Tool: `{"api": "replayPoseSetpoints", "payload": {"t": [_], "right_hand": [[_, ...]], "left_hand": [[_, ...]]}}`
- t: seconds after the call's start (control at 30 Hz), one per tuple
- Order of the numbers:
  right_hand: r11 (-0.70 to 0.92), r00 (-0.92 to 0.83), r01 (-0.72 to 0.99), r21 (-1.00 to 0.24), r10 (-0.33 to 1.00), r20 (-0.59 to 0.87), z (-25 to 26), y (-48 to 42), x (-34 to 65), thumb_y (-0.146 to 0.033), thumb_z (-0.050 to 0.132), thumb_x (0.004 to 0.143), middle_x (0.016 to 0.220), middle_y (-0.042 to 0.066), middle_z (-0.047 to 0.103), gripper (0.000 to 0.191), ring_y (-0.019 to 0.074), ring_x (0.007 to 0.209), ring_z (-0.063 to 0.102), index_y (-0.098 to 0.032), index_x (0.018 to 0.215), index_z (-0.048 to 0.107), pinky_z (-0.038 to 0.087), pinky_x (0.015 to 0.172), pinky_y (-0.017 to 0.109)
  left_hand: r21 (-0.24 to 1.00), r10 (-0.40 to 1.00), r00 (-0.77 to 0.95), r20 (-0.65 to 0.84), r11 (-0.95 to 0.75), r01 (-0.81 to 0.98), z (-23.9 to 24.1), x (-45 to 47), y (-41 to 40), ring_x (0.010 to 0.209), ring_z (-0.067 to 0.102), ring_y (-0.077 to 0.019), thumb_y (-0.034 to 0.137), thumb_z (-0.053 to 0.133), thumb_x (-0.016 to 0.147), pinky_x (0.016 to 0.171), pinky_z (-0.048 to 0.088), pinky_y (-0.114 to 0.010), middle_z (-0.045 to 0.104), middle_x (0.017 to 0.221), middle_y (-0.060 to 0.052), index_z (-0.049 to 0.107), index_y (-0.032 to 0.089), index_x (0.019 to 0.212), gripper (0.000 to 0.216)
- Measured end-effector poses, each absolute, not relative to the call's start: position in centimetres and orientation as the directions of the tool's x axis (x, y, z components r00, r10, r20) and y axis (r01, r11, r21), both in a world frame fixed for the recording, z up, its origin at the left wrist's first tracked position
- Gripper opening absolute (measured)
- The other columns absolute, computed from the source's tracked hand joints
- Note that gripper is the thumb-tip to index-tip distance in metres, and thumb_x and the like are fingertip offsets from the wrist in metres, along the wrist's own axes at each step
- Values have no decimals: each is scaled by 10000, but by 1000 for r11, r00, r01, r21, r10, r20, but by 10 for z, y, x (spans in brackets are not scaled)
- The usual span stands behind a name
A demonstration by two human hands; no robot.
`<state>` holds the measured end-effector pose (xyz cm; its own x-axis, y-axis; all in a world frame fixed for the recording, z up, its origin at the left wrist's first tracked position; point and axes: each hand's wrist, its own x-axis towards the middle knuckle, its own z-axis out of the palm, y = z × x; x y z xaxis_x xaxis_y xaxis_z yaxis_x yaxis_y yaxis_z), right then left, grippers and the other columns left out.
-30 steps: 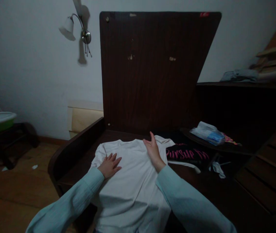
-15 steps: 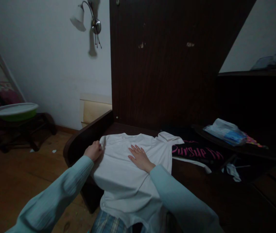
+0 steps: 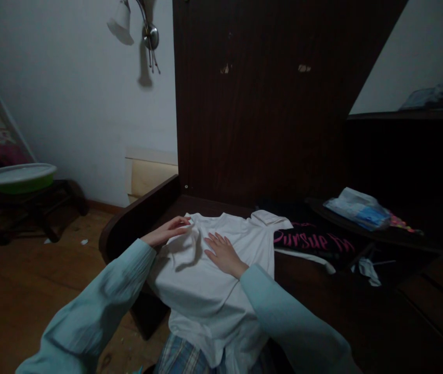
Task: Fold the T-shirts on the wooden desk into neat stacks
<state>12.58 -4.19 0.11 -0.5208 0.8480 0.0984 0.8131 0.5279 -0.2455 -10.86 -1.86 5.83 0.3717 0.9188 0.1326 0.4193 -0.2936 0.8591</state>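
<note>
A white T-shirt (image 3: 209,283) lies spread on the dark wooden surface, its lower end hanging over the front edge onto plaid cloth. My left hand (image 3: 167,231) is at the shirt's upper left, fingers stretched out against a turned-in flap of the side that stands a little raised and casts a shadow. Its thumb is hidden. My right hand (image 3: 225,254) rests flat on the middle of the shirt, fingers slightly apart. The right sleeve (image 3: 270,218) of the shirt is folded back on itself near a black cloth with pink lettering (image 3: 315,240).
A raised wooden side rail (image 3: 139,208) borders the surface at left. To the right lie a plastic packet (image 3: 357,208) and a white strap (image 3: 307,256). A green basin (image 3: 18,179) sits on a stool at far left. A wall lamp (image 3: 150,36) hangs above.
My left hand has moved right and inward, bringing the shirt's left side over onto its front, and its fingers have straightened. My right hand stays in place on the shirt.
</note>
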Motion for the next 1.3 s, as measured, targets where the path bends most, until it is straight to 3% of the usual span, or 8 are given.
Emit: {"api": "replayPoseSetpoints", "payload": {"t": [0.17,0.37,0.6,0.8,0.9,1.0,1.13,1.3], "right_hand": [[523,-526,816,-248,848,58,2,-41,126,-312,327,855,1430,35,218,492,208,1314,141,-202,1334,310,131,1050,426],[513,-517,813,-276,853,63,2,-40,126,-327,329,852,1425,34,232,491,206,1311,153,-202,1327,325,127,1052,419],[516,-521,816,-260,852,54,3,-41,126,-311,337,846,1429,35,219,500,200,1313,141,-198,1333,313,121,1053,414],[515,-520,821,-246,853,52,4,-41,126,-319,330,851,1430,33,218,498,193,1313,141,-208,1336,306,125,1052,409],[512,-517,821,-252,855,50,5,-41,126,-326,326,856,1428,30,223,492,190,1314,140,-211,1334,310,124,1053,406],[511,-515,817,-267,855,63,5,-42,126,-340,316,862,1426,29,230,486,196,1311,150,-209,1330,320,126,1053,408],[516,-519,812,-272,852,68,3,-41,126,-339,322,861,1425,34,233,488,198,1310,154,-206,1331,319,131,1050,415],[518,-520,816,-256,852,64,2,-40,126,-323,334,857,1429,32,220,492,192,1315,139,-211,1335,308,133,1050,414]], "left_hand": [[768,929,330,166,-332,548,37,-109,-2,998,533,-208,544,455,707,895,397,-340,576,1075,-100,519,141,1000,501],[463,907,410,99,-407,787,24,-116,1,1048,505,-204,319,540,667,934,364,-295,551,1123,-75,571,174,942,312],[164,977,187,100,-202,966,38,-102,-13,847,568,-204,346,483,691,725,446,-272,569,890,-63,579,175,737,201],[153,987,145,67,-153,976,41,-103,-13,846,573,-208,358,496,675,719,445,-266,570,861,-61,578,183,688,194],[179,979,198,52,-204,962,38,-109,-20,927,559,-224,438,480,700,803,436,-293,567,978,-82,586,170,853,327],[280,944,327,53,-328,902,34,-121,-39,1111,462,-241,487,515,677,939,366,-322,477,1207,-115,504,152,1101,541],[380,885,465,28,-440,813,27,-139,-71,1218,357,-236,336,542,663,1001,305,-335,374,1335,-113,452,172,1182,551],[371,893,436,115,-446,815,17,-142,-86,1149,435,-214,171,465,619,957,360,-310,441,1282,-70,536,203,1015,404]]}}
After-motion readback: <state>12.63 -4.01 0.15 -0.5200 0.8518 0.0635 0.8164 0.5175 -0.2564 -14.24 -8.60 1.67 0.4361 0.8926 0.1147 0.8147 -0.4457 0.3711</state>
